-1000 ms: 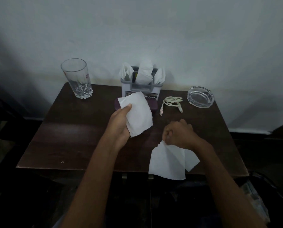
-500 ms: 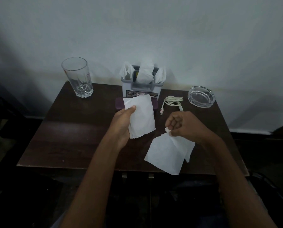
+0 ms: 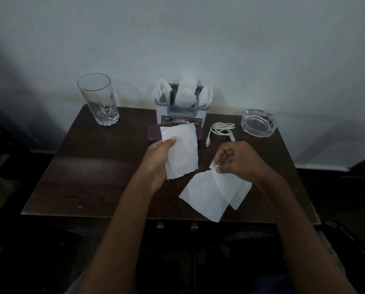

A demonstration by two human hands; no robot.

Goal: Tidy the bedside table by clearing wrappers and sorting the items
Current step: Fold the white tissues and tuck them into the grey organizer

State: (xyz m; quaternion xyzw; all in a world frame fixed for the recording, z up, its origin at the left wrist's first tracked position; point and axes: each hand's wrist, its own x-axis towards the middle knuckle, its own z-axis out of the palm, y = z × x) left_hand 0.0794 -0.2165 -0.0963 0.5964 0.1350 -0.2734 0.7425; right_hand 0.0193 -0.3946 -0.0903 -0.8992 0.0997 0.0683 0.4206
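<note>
My left hand (image 3: 157, 161) holds a white folded tissue (image 3: 180, 150) upright over the middle of the dark wooden bedside table (image 3: 88, 166). My right hand (image 3: 239, 159) pinches the top corner of a second, larger white tissue (image 3: 211, 194), which hangs down over the table's front edge. Behind the left tissue lies a dark purple case (image 3: 153, 134), partly hidden. A grey holder (image 3: 181, 112) stuffed with white tissues stands at the back against the wall.
A tall clear glass (image 3: 98, 99) stands at the back left. A coiled cream cable (image 3: 222, 130) lies right of the holder, with a glass ashtray (image 3: 259, 123) at the back right. The wall runs right behind the table.
My right hand has lifted its tissue up and slightly toward the table's middle. My left hand's tissue has turned more upright and barely shifted.
</note>
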